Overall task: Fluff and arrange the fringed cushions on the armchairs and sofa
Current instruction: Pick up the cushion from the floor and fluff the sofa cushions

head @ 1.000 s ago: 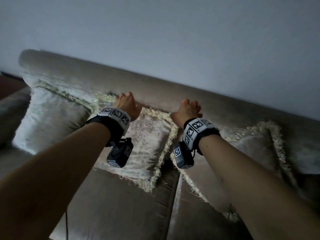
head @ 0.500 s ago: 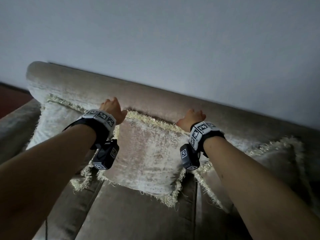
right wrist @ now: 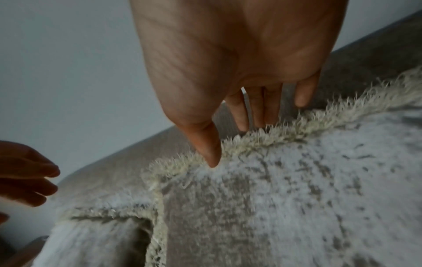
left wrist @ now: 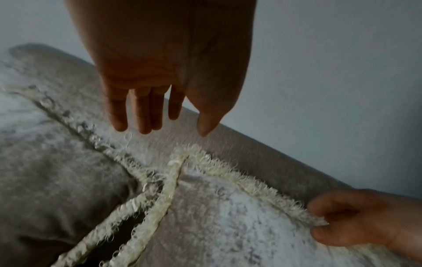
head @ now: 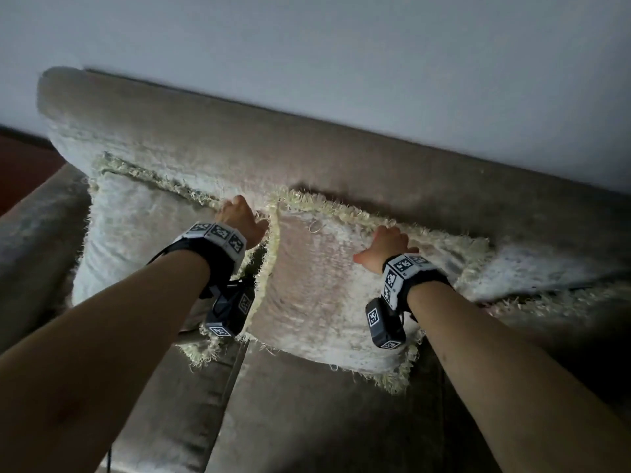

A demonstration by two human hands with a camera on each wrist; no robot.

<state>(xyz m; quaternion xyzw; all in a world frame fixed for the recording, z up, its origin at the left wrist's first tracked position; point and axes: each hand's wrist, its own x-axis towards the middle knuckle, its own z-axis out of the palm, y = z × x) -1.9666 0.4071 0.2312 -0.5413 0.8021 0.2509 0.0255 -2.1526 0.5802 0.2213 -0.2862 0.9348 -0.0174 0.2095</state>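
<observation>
The middle cushion (head: 327, 295) stands propped against the sofa (head: 307, 155) back. The right hand (head: 389, 247) pinches its top fringe; the left hand (head: 240, 220) hangs slack-fingered above its left corner. The left cushion (head: 136, 230) leans upright, and the right cushion (head: 546, 271), lying flat, probably needs arranging.

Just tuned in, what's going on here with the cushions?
A person is arranging fringed cushions along the sofa back. The right hand pinches the top fringe of the middle cushion. The left hand hovers open near that cushion's upper left corner. Another cushion stands to its left, and a third lies tipped at right.
</observation>
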